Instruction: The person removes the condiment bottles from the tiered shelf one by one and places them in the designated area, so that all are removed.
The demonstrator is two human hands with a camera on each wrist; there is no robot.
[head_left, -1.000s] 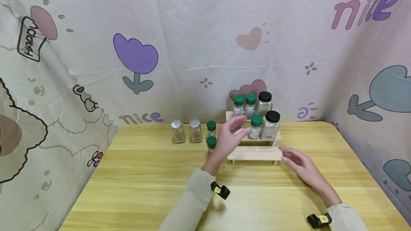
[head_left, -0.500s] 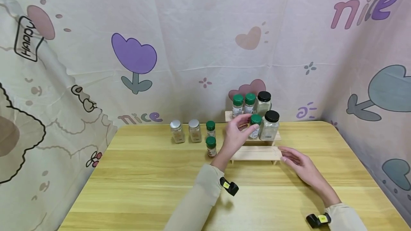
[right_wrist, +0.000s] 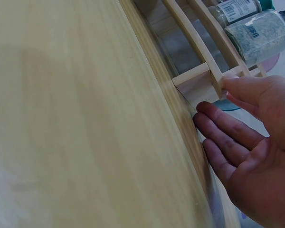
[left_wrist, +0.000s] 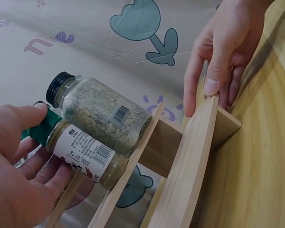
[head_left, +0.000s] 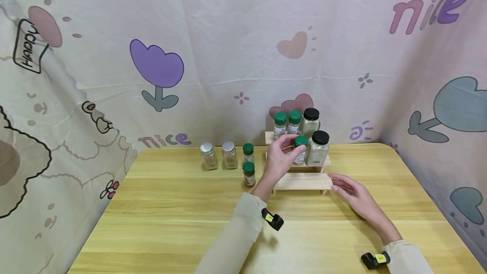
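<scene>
My left hand (head_left: 277,162) pinches a spice jar (left_wrist: 88,154) by its green cap, with the thumb on one side and fingers on the other. The jar has a white label and stands on the middle step of a small wooden stepped rack (head_left: 302,182). Right beside it on that step is a bigger glass jar (head_left: 317,153) with a black lid. My right hand (head_left: 355,195) is at the right end of the lowest step, thumb at the front corner and index finger at the back one, the other fingers hanging loosely below.
On the top step stand two green-capped jars (head_left: 280,124) and a black-lidded jar (head_left: 310,124). Left of the rack, on the wooden table (head_left: 171,223), are two silver-lidded jars (head_left: 230,157) and two small green-capped jars (head_left: 249,176). A patterned cloth (head_left: 228,54) hangs behind.
My left hand has moved right to the green-capped jar on the middle step and closed its fingers on the cap. The right hand keeps its place at the rack's end.
</scene>
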